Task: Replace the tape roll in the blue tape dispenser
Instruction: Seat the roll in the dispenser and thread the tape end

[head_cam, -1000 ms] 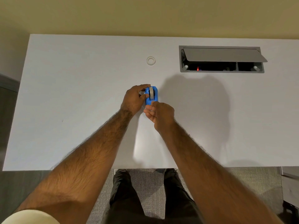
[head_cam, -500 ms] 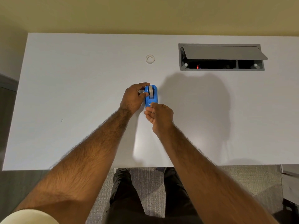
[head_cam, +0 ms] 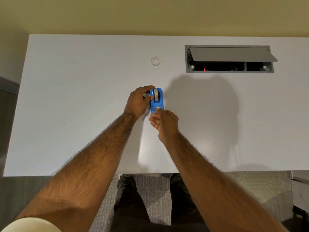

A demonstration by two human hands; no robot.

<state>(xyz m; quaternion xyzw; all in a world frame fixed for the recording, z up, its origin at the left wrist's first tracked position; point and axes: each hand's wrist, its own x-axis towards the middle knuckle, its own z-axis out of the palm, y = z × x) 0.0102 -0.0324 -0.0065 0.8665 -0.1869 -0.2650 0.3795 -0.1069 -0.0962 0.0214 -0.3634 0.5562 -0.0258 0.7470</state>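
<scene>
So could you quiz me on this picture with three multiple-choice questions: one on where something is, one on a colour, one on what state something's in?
1. Where does the loose tape ring lie?
A. On the desk beyond the dispenser
B. Inside the grey hatch
C. On the floor

2. What colour is the tape dispenser?
A. Red
B. Blue
C. Green

3. How is the cable hatch in the desk?
A. Lid propped open
B. Lid shut flat
C. Lid missing

Answers:
1 A: the ring sits alone on the white top, farther from the person than the dispenser.
2 B: its body is bright blue between the left hand and the right hand.
3 A: the grey lid is tilted up, showing the dark compartment.
</scene>
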